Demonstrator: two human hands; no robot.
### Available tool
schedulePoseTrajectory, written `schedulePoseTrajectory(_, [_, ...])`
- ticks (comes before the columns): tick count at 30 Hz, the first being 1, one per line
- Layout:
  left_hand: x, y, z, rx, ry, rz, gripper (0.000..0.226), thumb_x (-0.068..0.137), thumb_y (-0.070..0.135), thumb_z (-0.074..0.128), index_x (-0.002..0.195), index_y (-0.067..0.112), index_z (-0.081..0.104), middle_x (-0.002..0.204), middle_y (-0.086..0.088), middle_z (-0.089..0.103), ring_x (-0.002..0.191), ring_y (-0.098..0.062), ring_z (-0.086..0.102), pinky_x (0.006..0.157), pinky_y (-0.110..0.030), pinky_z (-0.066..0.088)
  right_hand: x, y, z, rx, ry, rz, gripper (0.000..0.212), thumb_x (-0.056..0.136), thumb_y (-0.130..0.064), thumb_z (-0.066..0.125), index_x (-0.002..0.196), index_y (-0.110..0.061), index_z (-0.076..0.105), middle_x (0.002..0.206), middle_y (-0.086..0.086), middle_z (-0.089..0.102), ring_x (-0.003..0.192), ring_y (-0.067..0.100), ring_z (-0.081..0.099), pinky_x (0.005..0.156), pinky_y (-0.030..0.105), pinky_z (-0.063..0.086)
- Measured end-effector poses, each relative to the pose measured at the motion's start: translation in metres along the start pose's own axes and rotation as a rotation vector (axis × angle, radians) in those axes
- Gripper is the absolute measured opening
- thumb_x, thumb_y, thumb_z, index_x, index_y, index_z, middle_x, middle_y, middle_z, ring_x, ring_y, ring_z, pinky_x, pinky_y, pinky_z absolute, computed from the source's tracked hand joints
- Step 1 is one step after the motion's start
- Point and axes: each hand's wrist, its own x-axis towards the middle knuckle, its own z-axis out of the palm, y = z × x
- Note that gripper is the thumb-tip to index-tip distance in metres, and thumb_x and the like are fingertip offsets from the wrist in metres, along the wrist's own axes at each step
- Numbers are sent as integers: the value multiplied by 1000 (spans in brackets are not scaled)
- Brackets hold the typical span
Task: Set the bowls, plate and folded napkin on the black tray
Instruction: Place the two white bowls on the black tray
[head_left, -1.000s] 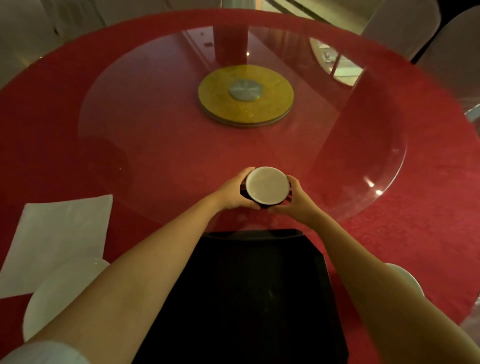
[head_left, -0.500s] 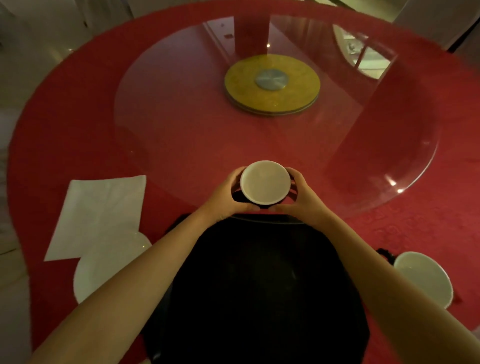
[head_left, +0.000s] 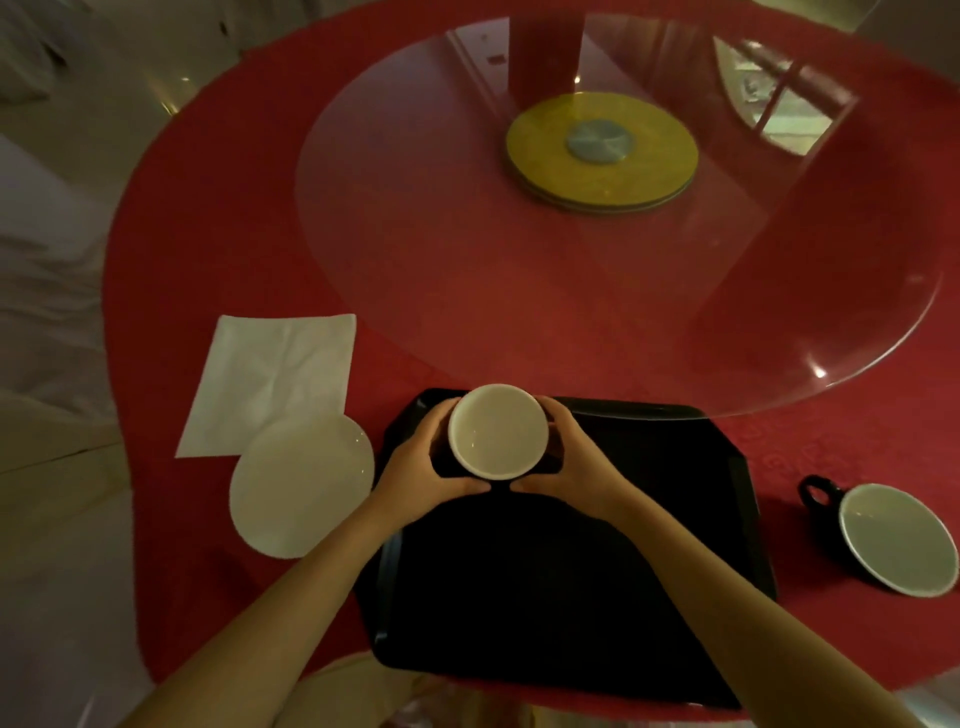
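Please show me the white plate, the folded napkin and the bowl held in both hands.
white plate (head_left: 301, 488): head view, centre of its face.
folded napkin (head_left: 275, 376): head view, middle of the cloth.
held bowl (head_left: 497, 431): head view, its white inside.

Both forearms reach forward, left hand (head_left: 421, 467) and right hand (head_left: 576, 465) facing, fingers (head_left: 440, 418) curled round the bowl (head_left: 497, 431).

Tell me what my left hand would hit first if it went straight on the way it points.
The bowl, which the left hand grips. Past it, the line crosses the far rim of the tray toward the edge of the glass disc; whether it would clear the glass I cannot tell.
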Motion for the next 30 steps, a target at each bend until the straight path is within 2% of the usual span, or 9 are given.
schedulePoseTrajectory(5, [-10,-19,-2,-5,-12,-38,97,57,31,86,136,37,31,134,21,44,127,-3,41,103,-28,37,0,5,19,12,-26,38,96,61,-16,83,135,-33,25,140,-4,36,128,12,38,109,39,36])
schedulePoseTrajectory(7, [-10,-24,-2,0,-19,-50,97,57,31,86,137,36,30,133,24,42,126,-1,40,101,-25,36,1,6,25,6,-18,36,95,62,-14,82,136,-31,26,141,-3,36,128,12,37,108,37,35])
schedulePoseTrajectory(12, [-8,-32,-1,2,-27,-70,98,59,30,85,138,33,28,138,15,42,127,-4,40,100,-26,36,5,9,34,-1,-17,57,96,64,-11,81,138,-27,23,142,0,34,127,10,34,105,32,33])
schedulePoseTrajectory(15, [-7,-34,-2,7,-28,-70,98,59,29,85,138,33,28,136,16,42,126,-5,39,97,-24,35,7,12,37,9,-15,69,96,64,-10,81,138,-28,22,143,0,33,126,9,34,103,29,33])
schedulePoseTrajectory(22, [-3,-32,-2,26,-38,-35,99,62,25,84,141,28,24,139,9,42,124,-3,39,97,-23,34,11,11,37,23,-18,98,98,65,-8,80,140,-28,19,143,0,30,129,13,33,105,31,34])
schedulePoseTrajectory(26, [0,-30,-10,61,-135,-47,105,63,25,82,142,33,14,133,19,33,125,-1,31,97,-23,30,12,10,37,-8,-12,117,101,65,-9,80,141,-28,16,146,2,25,133,17,30,109,37,33])
schedulePoseTrajectory(28, [1,-29,-19,64,-223,-84,109,65,29,82,144,34,7,141,17,26,131,-3,25,104,-25,28,13,9,36,-48,-21,144,105,66,-10,80,143,-28,11,148,4,22,134,19,29,110,39,33])
schedulePoseTrajectory(30, [4,-26,-31,4,-287,-133,104,70,26,79,146,29,7,152,9,20,137,-8,22,111,-29,27,13,7,32,-76,-37,176,108,67,-8,78,144,-28,6,149,5,19,135,21,29,110,40,33])
